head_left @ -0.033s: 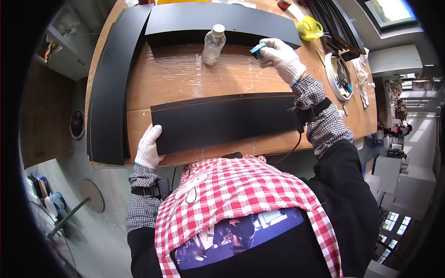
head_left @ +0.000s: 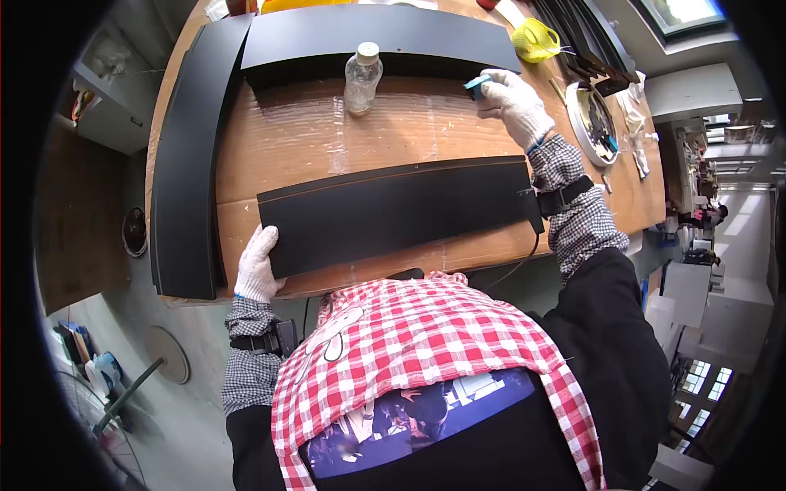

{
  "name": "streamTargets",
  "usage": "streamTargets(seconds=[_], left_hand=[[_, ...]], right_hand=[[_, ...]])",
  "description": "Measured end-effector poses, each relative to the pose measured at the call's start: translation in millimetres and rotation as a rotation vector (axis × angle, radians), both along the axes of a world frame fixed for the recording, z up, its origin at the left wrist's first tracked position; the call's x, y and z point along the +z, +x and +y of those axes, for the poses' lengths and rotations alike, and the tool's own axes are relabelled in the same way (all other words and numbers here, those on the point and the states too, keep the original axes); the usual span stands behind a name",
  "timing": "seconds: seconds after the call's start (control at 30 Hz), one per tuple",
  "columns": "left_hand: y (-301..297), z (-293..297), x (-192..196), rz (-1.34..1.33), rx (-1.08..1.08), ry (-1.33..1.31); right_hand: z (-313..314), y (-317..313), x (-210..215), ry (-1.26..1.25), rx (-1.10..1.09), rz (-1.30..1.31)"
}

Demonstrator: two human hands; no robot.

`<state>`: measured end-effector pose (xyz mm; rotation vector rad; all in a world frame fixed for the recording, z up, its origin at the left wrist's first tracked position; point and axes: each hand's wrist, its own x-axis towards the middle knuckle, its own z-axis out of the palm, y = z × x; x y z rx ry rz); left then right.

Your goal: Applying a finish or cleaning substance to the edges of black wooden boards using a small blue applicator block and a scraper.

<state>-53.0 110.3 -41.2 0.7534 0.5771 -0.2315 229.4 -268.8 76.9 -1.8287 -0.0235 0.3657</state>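
A long flat black panel with a thin brown line along its far edge lies across the table before me. My left hand, in a white knit glove, grips the panel's left end. Above the table, past the panel's far right corner, my right hand is raised in a matching glove. Its fingers pinch a small teal-blue block, too small to identify further. Left of that hand stands an upright clear plastic bottle with a white cap and a little at its bottom.
More black panels are stacked along the table's left side, and another black panel lies across the far side. To the right are a round white tray with dark bits and a yellow net bundle. Brown cardboard covers the table.
My right hand has moved right, away from the bottle, with the teal-blue block still in its fingers. My left hand keeps its place on the panel's end. The whole view has shifted slightly.
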Motion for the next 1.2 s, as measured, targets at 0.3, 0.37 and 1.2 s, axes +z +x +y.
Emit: streamTargets(seconds=[0.3, 0.37, 1.2], left_hand=[[17.6, 7.6, -3.1, 0.158, 0.006, 0.164], [10.2, 12.8, -4.7, 0.223, 0.044, 0.205], [-89.4, 31.4, 98.7, -0.391, 0.932, 0.053]], right_hand=[[-183.6, -55.7, -48.3, -0.338, -0.461, 0.109], [-172.4, -52.5, -57.3, -0.368, -0.391, 0.171], [-193.2, 10.0, -78.8, 0.701, -0.599, -0.052]])
